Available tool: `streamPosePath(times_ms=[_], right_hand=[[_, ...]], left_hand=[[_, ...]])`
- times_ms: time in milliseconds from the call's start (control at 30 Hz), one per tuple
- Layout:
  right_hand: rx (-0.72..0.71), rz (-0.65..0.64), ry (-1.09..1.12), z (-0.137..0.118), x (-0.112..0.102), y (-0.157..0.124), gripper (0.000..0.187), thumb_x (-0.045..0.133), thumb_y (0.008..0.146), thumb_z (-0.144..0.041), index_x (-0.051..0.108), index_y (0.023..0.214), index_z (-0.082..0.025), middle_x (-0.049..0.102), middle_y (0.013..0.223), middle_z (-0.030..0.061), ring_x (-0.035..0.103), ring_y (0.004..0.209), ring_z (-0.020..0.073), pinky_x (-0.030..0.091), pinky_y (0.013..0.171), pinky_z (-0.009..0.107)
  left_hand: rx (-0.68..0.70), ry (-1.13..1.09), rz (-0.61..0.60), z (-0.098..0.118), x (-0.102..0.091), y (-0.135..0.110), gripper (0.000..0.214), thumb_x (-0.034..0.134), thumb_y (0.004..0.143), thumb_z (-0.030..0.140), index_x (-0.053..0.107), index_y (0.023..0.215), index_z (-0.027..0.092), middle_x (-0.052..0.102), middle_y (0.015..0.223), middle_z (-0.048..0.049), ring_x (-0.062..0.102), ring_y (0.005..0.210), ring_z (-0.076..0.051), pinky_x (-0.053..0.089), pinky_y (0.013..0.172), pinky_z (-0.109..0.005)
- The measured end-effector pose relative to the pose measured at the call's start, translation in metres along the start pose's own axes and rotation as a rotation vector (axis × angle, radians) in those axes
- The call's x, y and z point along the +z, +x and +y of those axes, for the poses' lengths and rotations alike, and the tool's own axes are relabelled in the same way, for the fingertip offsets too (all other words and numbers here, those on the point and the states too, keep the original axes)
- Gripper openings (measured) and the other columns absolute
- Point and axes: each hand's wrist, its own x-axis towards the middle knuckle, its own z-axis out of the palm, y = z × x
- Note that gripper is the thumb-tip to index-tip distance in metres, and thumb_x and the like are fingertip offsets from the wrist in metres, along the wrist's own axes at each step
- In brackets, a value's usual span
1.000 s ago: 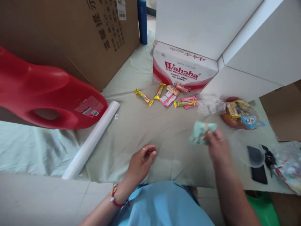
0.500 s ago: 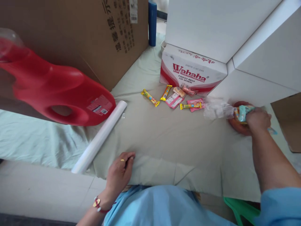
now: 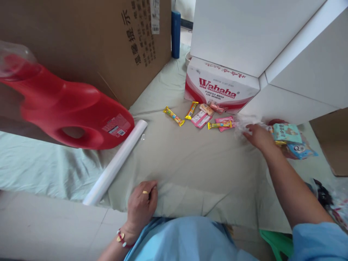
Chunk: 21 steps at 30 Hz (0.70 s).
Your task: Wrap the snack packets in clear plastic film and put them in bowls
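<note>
My right hand [image 3: 259, 137] reaches over a crumpled clear plastic bag [image 3: 240, 127], thumb and forefinger apart at its near side. Just beyond that hand, a reddish bowl [image 3: 277, 122] holds packets, among them a light-green snack packet [image 3: 288, 132] and a blue packet [image 3: 299, 149]. My left hand [image 3: 143, 199] rests at the table's near edge, fingers curled in, nothing visible in it. Left of the bag lie yellow snack sticks [image 3: 219, 125], pink packets [image 3: 201, 119] and a small wrapped cake [image 3: 206, 109].
A white-and-red Wahaha carton [image 3: 217, 87] stands behind the snacks, against white cabinets [image 3: 225, 32]. On the left are a red jug [image 3: 81, 108], a white roll [image 3: 116, 163] and a large cardboard box [image 3: 95, 43]. Plastic-wrapped things [image 3: 331, 199] lie at the right edge.
My right hand has moved left from the bowl to the clear bag, uncovering the light-green and blue packets. My left hand stays at the table edge.
</note>
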Motion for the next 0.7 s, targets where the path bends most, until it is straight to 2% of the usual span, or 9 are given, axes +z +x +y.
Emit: streamPosePath(times_ms=[67, 133, 233, 300, 367, 433, 533, 633, 700], right_hand=[[-0.011, -0.124, -0.036, -0.017, 0.015, 0.001, 0.030, 0.056, 0.099, -0.026, 0.075, 0.118, -0.012, 0.073, 0.114, 0.0198, 0.067, 0.097, 0.0262, 0.043, 0.078, 0.033], [0.024, -0.115, -0.024, -0.024, 0.023, -0.005, 0.031, 0.050, 0.100, -0.022, 0.077, 0.109, -0.011, 0.074, 0.111, 0.0214, 0.068, 0.094, 0.0267, 0.043, 0.076, 0.033], [0.122, 0.087, 0.152, -0.027, 0.023, -0.027, 0.033, 0.050, 0.097, -0.028, 0.077, 0.108, -0.013, 0.075, 0.105, 0.0192, 0.069, 0.089, 0.0272, 0.046, 0.076, 0.034], [0.176, 0.238, 0.408, -0.031, 0.021, -0.053, 0.036, 0.051, 0.094, -0.035, 0.077, 0.106, -0.014, 0.075, 0.093, 0.0148, 0.067, 0.081, 0.0254, 0.047, 0.074, 0.034], [0.213, 0.293, 0.717, -0.046, 0.020, -0.086, 0.039, 0.052, 0.090, -0.043, 0.076, 0.103, -0.014, 0.071, 0.077, 0.0080, 0.062, 0.068, 0.0218, 0.047, 0.067, 0.032], [0.209, 0.229, 0.970, -0.075, 0.021, -0.123, 0.038, 0.056, 0.087, -0.048, 0.075, 0.099, -0.017, 0.066, 0.068, 0.0029, 0.057, 0.061, 0.0189, 0.045, 0.061, 0.030], [0.095, 0.037, 1.170, -0.135, 0.023, -0.173, 0.032, 0.063, 0.086, -0.048, 0.075, 0.096, -0.020, 0.072, 0.078, 0.0037, 0.063, 0.068, 0.0190, 0.048, 0.064, 0.028], [-0.033, -0.131, 1.249, -0.185, 0.024, -0.205, 0.026, 0.062, 0.091, -0.044, 0.074, 0.092, -0.021, 0.074, 0.081, 0.0039, 0.065, 0.070, 0.0184, 0.048, 0.066, 0.028], [-0.108, -0.174, 1.255, -0.201, 0.024, -0.214, 0.022, 0.062, 0.093, -0.040, 0.074, 0.090, -0.021, 0.074, 0.080, 0.0035, 0.064, 0.071, 0.0177, 0.048, 0.067, 0.027]], left_hand=[[0.014, -0.020, 0.004, 0.002, -0.001, 0.001, 0.017, 0.053, 0.099, 0.019, 0.070, 0.096, 0.020, 0.077, 0.086, -0.0062, 0.073, 0.079, -0.018, 0.059, 0.074, -0.030], [0.022, -0.045, 0.016, 0.003, -0.003, 0.001, 0.017, 0.053, 0.099, 0.018, 0.070, 0.095, 0.020, 0.077, 0.085, -0.0051, 0.073, 0.078, -0.017, 0.058, 0.074, -0.029], [-0.018, -0.088, 0.038, 0.003, -0.006, 0.001, 0.018, 0.054, 0.098, 0.019, 0.071, 0.094, 0.020, 0.077, 0.085, -0.0038, 0.073, 0.078, -0.017, 0.058, 0.074, -0.028], [-0.108, -0.146, 0.024, 0.006, -0.009, 0.003, 0.018, 0.055, 0.098, 0.024, 0.072, 0.093, 0.021, 0.076, 0.084, -0.0034, 0.073, 0.078, -0.017, 0.058, 0.074, -0.028], [-0.244, -0.240, -0.031, 0.013, -0.010, 0.007, 0.020, 0.056, 0.098, 0.031, 0.072, 0.094, 0.021, 0.076, 0.084, -0.0033, 0.072, 0.075, -0.018, 0.058, 0.072, -0.029], [-0.380, -0.378, -0.124, 0.025, -0.008, 0.015, 0.025, 0.056, 0.098, 0.040, 0.072, 0.097, 0.021, 0.075, 0.084, -0.0038, 0.071, 0.074, -0.018, 0.058, 0.071, -0.030], [-0.515, -0.648, -0.304, 0.052, 0.004, 0.033, 0.038, 0.059, 0.096, 0.056, 0.069, 0.104, 0.020, 0.074, 0.093, -0.0066, 0.071, 0.077, -0.019, 0.058, 0.067, -0.030], [-0.553, -0.896, -0.468, 0.075, 0.025, 0.052, 0.055, 0.070, 0.084, 0.065, 0.065, 0.114, 0.019, 0.072, 0.109, -0.0106, 0.071, 0.092, -0.023, 0.057, 0.064, -0.030], [-0.547, -0.936, -0.531, 0.082, 0.037, 0.063, 0.052, 0.076, 0.080, 0.062, 0.067, 0.106, 0.018, 0.072, 0.101, -0.0081, 0.068, 0.088, -0.021, 0.054, 0.068, -0.029]])
